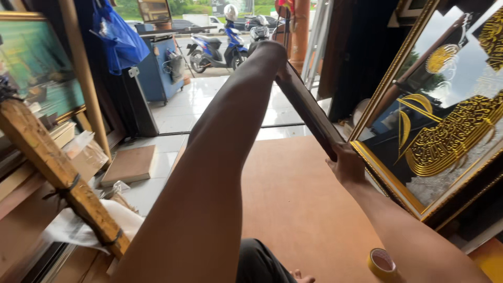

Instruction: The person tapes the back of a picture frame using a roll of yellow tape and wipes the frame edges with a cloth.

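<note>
Head cam view: both arms stretched out, left hand [272, 52] gripping the far end of a dark frame strip [309, 112], right hand [347, 165] wrapped round its near end, held slanted above the brown board [298, 209].

Both arms are bare from as far up as the view reaches down to the hands: no sleeve, cuff, watch, bracelet or glove shows on either. The left arm fills the middle of the picture as a long, smooth, slender limb, and its hand [272, 52] at the far end is too small and turned away to make out fingers or rings. The right hand [347, 165] shows its back and knuckles, with no ring visible, and the forearm behind it is slim and bare. At the bottom edge a knee or thigh is covered in dark, near-black cloth with soft folds. Just beside it a few bare toes peek in.
</note>
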